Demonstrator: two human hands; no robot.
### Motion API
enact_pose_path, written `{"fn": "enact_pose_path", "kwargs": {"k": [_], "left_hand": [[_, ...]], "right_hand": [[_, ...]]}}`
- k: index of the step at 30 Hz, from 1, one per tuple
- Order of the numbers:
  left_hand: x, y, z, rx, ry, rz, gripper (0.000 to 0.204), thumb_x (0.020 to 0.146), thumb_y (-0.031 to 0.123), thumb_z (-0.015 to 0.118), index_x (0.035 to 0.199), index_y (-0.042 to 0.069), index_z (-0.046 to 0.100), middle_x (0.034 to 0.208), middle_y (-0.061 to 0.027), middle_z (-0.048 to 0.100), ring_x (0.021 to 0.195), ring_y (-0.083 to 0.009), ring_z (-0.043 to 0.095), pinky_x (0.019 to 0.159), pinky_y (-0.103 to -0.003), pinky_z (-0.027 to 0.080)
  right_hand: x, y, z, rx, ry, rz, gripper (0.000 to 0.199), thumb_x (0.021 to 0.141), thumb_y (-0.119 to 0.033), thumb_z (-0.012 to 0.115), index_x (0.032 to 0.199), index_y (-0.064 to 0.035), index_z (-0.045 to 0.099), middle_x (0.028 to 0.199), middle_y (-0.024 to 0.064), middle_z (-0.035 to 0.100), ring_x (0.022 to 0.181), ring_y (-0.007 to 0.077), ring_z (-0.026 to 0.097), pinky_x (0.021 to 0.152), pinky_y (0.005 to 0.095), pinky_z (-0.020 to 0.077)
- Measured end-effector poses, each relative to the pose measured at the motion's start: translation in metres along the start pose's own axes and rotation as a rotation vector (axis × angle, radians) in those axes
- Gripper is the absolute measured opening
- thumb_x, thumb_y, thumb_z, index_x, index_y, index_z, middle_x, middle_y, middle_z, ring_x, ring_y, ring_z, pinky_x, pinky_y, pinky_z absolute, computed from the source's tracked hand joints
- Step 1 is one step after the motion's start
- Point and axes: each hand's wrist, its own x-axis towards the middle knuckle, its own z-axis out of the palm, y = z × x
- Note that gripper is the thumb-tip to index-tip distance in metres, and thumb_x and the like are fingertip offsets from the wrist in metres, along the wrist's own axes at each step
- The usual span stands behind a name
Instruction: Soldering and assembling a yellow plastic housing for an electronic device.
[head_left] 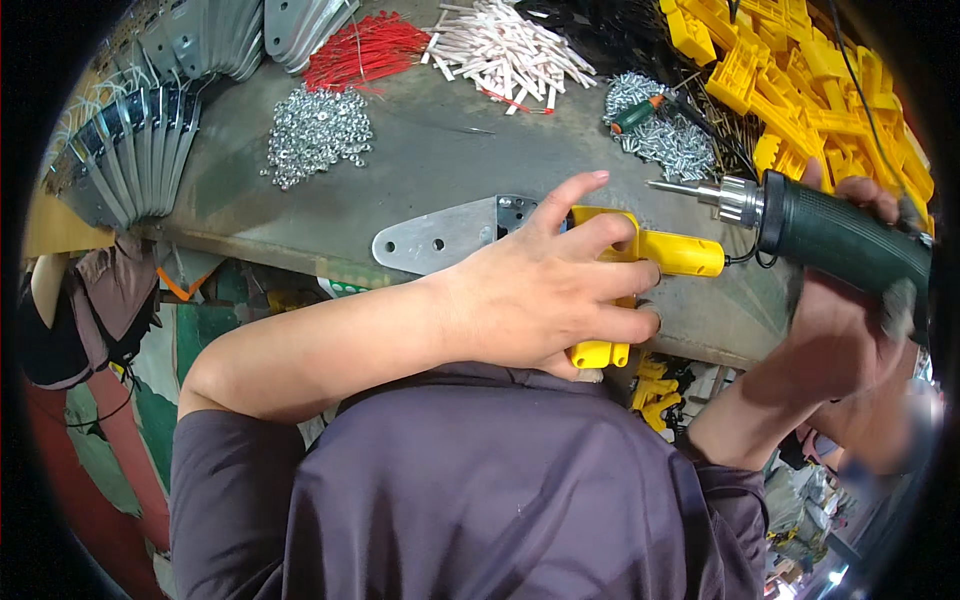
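left hand grips yellow part at bench edge; right hand clasps driver.

Pile of silver nuts, red ties, white tubes, heap of yellow plastic parts, stacked metal plates

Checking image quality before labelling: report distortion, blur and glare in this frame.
Head view: fisheye bends the grey workbench edge and blackens the corners; lower right is blurred beside the right hand on the dark green power screwdriver; mild sheen on the flat aluminium plate.
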Motion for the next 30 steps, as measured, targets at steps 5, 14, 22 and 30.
{"fn": "enact_pose_path", "kwargs": {"k": [5,14,22,30], "left_hand": [[-0.003,-0.01,-0.012,-0.253,0.057,-0.082,0.061,0.064,0.048,0.077,0.113,0.017,0.057,0.125,-0.0096,0.05,0.115,-0.0331,0.044,0.104,-0.058,0.027],[-0.019,-0.025,-0.022,-0.217,0.05,-0.389,0.069,0.061,0.018,0.081,0.119,-0.006,0.051,0.106,-0.0202,0.06,0.095,-0.0373,0.057,0.083,-0.04,0.047],[-0.016,-0.026,-0.018,-0.195,0.1,-0.346,0.068,0.061,0.017,0.08,0.118,-0.005,0.052,0.104,-0.0184,0.06,0.09,-0.0369,0.057,0.078,-0.041,0.047],[-0.019,-0.024,-0.016,-0.15,0.13,-0.349,0.071,0.06,0.019,0.082,0.118,-0.005,0.05,0.102,-0.0178,0.06,0.087,-0.0364,0.057,0.076,-0.041,0.047]], "right_hand": [[-0.02,0.01,-0.079,0.467,0.203,0.205,0.034,0.078,-0.016,0.069,0.099,-0.0008,0.047,0.089,0.0053,0.047,0.092,0.0202,0.05,0.107,0.0471,0.0262],[-0.048,0.029,-0.093,0.63,0.22,0.243,0.034,0.076,-0.016,0.071,0.095,-0.0029,0.045,0.092,0.004,0.045,0.094,0.0171,0.047,0.106,0.0436,0.0252],[-0.056,0.042,-0.09,0.673,0.213,0.218,0.034,0.077,-0.016,0.07,0.095,-0.0028,0.045,0.094,0.0048,0.045,0.095,0.0181,0.047,0.108,0.0425,0.0241],[-0.036,0.029,-0.091,0.49,0.365,0.134,0.034,0.078,-0.014,0.067,0.098,0.0035,0.046,0.093,0.0101,0.047,0.099,0.0242,0.049,0.111,0.0458,0.0229]]}}
